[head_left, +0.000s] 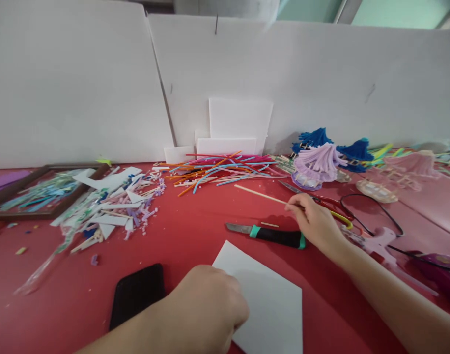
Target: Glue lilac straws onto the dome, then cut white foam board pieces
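Between the thumb and fingers of my right hand (313, 221) is a thin wooden stick (260, 193), its free end pointing left toward the back. Below it on the red table lies a knife (278, 236) with a black and teal handle, its blade to the left. A short piece of stick (269, 224) rests just behind the knife. My left hand (213, 305) is closed over the left side of a white board (272, 305). Its fingertips are hidden, so whatever they grip cannot be seen. Left of that hand, a black phone (138, 292) lies flat.
Colourful pipe cleaners (225, 169) are heaped at the back. Scraps (118, 201) and a brown frame (51, 214) are on the left. Fuzzy-roofed models (319, 162), scissors (335, 206) and a pink glue gun (385, 246) with its cable sit right. White panels (284, 73) wall the back.
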`<state>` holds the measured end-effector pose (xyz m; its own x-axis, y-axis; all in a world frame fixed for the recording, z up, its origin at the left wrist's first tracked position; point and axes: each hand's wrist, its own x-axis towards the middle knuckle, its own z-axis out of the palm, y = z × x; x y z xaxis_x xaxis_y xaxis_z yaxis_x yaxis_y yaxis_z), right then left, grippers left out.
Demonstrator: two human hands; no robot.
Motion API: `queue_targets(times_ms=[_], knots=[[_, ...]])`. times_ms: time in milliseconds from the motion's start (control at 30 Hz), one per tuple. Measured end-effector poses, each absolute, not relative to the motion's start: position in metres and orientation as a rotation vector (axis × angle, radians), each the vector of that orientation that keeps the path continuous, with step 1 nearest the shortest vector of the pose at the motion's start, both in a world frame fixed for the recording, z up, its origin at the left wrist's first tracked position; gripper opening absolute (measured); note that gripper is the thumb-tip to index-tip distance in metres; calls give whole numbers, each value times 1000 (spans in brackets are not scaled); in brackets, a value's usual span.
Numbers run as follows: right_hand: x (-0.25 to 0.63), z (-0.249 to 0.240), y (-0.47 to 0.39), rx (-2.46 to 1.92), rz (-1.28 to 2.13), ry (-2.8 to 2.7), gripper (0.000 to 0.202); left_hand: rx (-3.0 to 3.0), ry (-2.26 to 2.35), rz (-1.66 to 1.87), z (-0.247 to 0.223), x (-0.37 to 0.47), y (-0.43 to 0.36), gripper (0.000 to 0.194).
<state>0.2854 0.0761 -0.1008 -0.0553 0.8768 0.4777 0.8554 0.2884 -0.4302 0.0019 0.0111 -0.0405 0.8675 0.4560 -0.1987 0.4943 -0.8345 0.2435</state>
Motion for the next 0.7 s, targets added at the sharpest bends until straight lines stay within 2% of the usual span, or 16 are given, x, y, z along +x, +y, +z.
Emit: queue_targets(times_ms=[167, 267, 300, 467, 567, 700], knots=[[273, -88, 56, -1390, -63, -1900, 17, 2817, 755, -61, -45, 3, 5, 11], [273, -80, 46, -1246, -109, -2083, 21, 2945, 735, 74, -62, -2, 7, 30], [273, -78, 42, -1216, -85, -2140, 22, 3007, 751, 148, -68, -4, 8, 28], [257, -76, 27, -1188, 341, -2333, 22, 3160, 904, 381, -91, -8, 6, 21], [243, -77, 21, -1217, 568, -2423, 19, 3200, 959, 377, -98, -12, 0, 26], [236, -75, 19, -1275, 687, -2504, 18, 3258, 1055, 350, -110, -14, -10, 31]])
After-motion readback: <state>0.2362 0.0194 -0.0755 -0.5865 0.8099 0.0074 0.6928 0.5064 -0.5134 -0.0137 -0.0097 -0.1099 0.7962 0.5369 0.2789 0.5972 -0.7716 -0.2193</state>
